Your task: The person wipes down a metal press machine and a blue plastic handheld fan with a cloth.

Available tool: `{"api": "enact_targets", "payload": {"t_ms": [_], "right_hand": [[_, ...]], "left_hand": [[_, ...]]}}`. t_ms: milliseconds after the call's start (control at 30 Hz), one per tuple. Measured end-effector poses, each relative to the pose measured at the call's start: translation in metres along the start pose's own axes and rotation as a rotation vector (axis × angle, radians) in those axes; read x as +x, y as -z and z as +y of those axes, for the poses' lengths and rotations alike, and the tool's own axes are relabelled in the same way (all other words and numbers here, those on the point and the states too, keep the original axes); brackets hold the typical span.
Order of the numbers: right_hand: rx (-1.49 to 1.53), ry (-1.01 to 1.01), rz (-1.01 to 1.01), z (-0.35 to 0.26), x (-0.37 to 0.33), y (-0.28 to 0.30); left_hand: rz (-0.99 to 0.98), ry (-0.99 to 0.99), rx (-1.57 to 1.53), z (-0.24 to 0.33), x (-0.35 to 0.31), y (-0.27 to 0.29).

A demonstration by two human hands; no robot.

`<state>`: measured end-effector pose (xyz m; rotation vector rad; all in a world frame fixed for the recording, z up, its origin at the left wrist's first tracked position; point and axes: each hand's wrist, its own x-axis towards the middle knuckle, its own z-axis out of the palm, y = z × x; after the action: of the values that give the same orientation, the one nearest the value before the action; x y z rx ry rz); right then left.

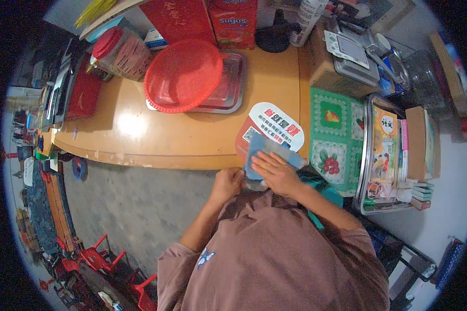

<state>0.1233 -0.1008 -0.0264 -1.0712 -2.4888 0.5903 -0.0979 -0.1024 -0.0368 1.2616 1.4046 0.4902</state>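
Note:
My right hand (276, 172) lies with fingers outstretched on a folded blue cloth (255, 149) at the table's front edge. Under the cloth is a rounded white and red printed sheet (262, 115), partly covered by it. Close to the cloth's left corner, my left hand (228, 183) is curled closed at the table edge; its fingertips hide whatever they pinch. A bit of clear, crumpled plastic (254, 185) shows between the two hands, just below the cloth.
On the wooden table (192, 140) stand a red plastic basket (184, 75) on a lidded tray, and a red-lidded jar (120, 54). To the right are a green fruit-patterned mat (329, 140), a metal tray (367, 155) with books, and a cardboard box (329, 78). Red chairs (96, 259) stand lower left.

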Motion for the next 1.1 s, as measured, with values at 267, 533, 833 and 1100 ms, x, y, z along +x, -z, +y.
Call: {"api": "enact_targets", "payload": {"t_ms": [267,533,833,1100], "right_hand": [[-0.258,-0.352,0.109,0.053,-0.022,0.044],[-0.133,-0.094,0.063,-0.009,-0.027,-0.006],[-0.075,0.014,-0.040,0.012,-0.048,0.018],[-0.251,-0.344,0.117,0.061,0.016,0.037]], "left_hand": [[-0.088,0.091,-0.178,-0.022,0.005,-0.002],[-0.048,0.060,-0.154,0.001,0.000,-0.001],[-0.119,0.155,-0.128,0.010,-0.001,0.007],[-0.136,0.128,-0.101,0.013,0.000,0.009]]}}
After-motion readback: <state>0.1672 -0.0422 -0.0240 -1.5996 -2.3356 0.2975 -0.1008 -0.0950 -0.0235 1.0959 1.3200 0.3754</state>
